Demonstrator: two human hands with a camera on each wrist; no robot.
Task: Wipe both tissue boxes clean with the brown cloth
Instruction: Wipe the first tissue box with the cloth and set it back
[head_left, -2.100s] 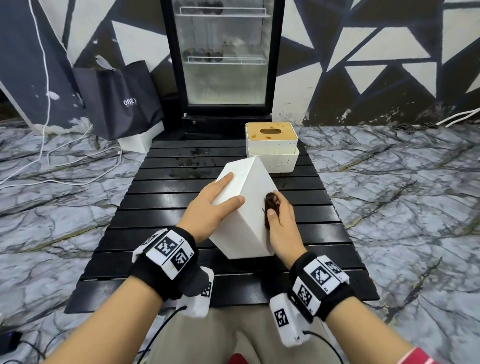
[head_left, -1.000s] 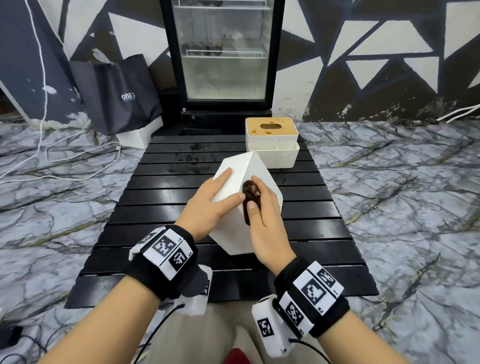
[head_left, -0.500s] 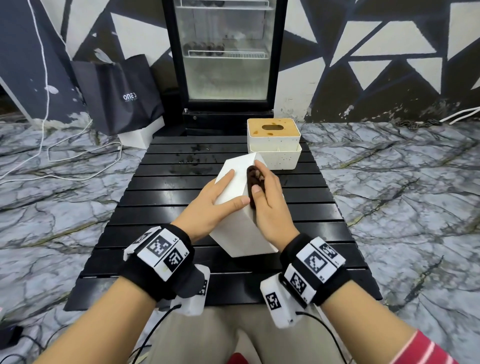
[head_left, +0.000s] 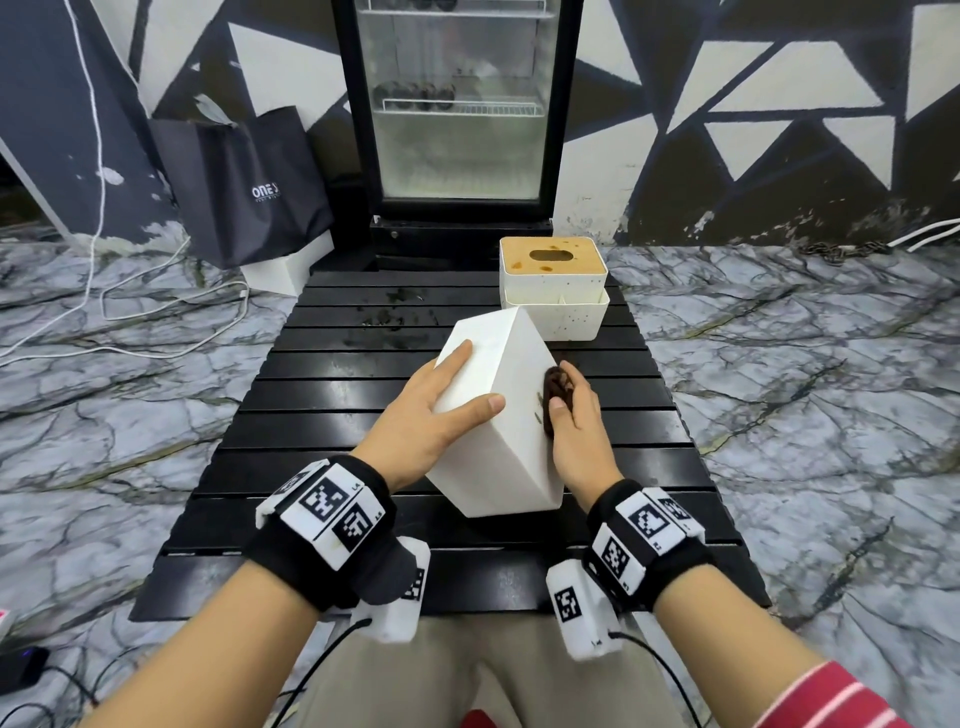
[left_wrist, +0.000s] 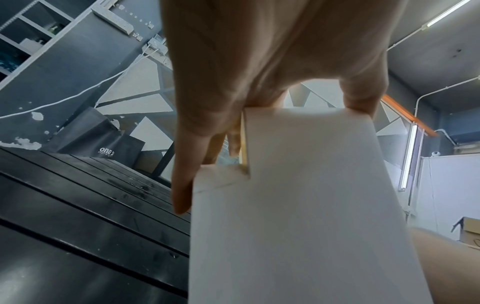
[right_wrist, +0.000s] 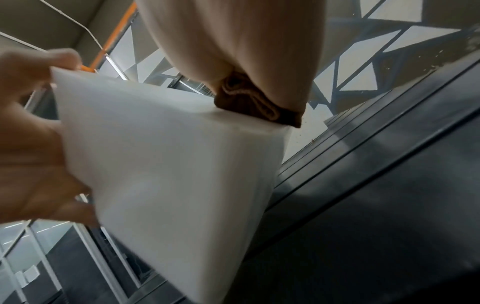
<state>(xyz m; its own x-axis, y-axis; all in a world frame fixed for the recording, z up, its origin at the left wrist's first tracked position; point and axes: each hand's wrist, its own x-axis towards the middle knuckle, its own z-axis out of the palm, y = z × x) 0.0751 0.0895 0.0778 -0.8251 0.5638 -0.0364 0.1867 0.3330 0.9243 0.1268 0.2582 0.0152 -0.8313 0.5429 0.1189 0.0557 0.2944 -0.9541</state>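
Note:
A plain white tissue box (head_left: 498, 441) stands tilted on one edge in the middle of the black slatted table (head_left: 332, 415). My left hand (head_left: 431, 415) grips it, fingers laid on the left face and thumb over the ridge; the left wrist view shows the box (left_wrist: 298, 205) held between thumb and fingers. My right hand (head_left: 571, 431) holds the bunched brown cloth (head_left: 557, 387) and presses it against the box's right face. In the right wrist view the cloth (right_wrist: 249, 102) sits on the box (right_wrist: 168, 164) near its far corner. A second tissue box (head_left: 553, 283) with a stained wooden lid stands at the table's far right.
Dark smears (head_left: 389, 317) mark the far slats of the table. Behind the table stands a glass-door fridge (head_left: 457, 104), with a black bag (head_left: 249, 192) to its left. White cables (head_left: 156, 322) lie on the marble floor on the left.
My right hand has slid the cloth from the box's top ridge down onto its right face. My left hand keeps the same grip on the tilted box.

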